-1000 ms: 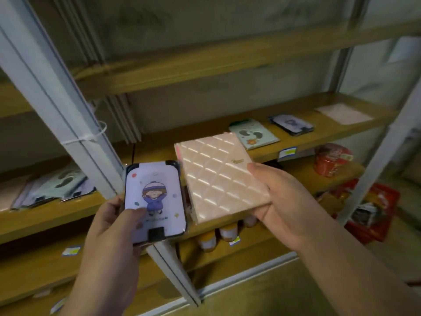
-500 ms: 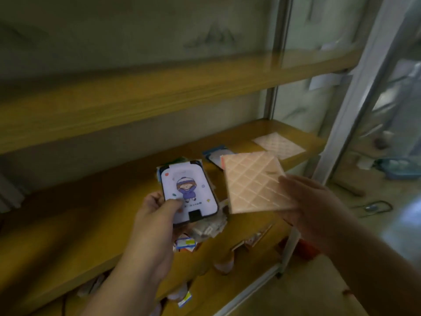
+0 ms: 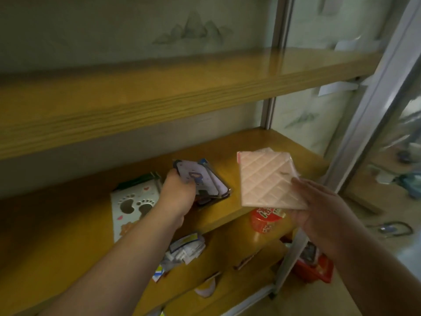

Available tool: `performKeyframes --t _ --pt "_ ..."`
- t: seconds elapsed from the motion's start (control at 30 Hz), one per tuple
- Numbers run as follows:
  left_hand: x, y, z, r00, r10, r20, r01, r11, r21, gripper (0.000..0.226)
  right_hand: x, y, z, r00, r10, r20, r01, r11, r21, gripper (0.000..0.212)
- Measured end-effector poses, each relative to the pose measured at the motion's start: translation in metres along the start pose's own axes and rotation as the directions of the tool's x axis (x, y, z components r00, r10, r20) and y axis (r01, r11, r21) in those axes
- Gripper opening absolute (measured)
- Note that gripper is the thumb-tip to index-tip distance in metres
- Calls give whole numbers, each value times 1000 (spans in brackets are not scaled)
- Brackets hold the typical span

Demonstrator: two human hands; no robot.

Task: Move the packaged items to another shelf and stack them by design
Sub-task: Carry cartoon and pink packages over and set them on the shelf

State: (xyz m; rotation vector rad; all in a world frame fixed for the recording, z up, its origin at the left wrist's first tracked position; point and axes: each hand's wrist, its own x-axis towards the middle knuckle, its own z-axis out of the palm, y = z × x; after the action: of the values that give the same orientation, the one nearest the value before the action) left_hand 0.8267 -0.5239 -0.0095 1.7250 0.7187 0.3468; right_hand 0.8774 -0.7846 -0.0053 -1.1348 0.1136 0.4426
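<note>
My left hand (image 3: 176, 193) grips a purple cartoon-figure package (image 3: 193, 176) and holds it down on a pile of like packages (image 3: 216, 188) on the wooden shelf (image 3: 68, 236). Left of that pile lies a pale green pack with footprint cut-outs (image 3: 133, 201). My right hand (image 3: 319, 208) holds a pink quilted package (image 3: 266, 179) by its lower right corner, in the air above the shelf's right part. A further pink package shows just behind its top edge; I cannot tell whether that one lies on the shelf.
An upper wooden shelf (image 3: 159, 87) overhangs. A grey metal upright (image 3: 373, 92) stands at right. On the lower shelf sit a red tub (image 3: 264, 222) and white packets (image 3: 184, 249); a red box (image 3: 314, 265) sits lower still.
The view has moved closer to the shelf. My left hand has lowered the purple package from mid-air onto the pile. The pink package has shifted right, above the shelf's right part.
</note>
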Motion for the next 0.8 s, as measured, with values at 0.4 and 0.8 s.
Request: performKeyframes --t 0.4,0.8 --pt "-2 -12 40 963 63 -262 92 836 542 45 111 -36 -34 947 116 299 -72 985 -155 52" --pt "-31 0 77 937 195 -290 -28 869 493 31 191 -62 -60 966 -49 255 216 698 -683 19"
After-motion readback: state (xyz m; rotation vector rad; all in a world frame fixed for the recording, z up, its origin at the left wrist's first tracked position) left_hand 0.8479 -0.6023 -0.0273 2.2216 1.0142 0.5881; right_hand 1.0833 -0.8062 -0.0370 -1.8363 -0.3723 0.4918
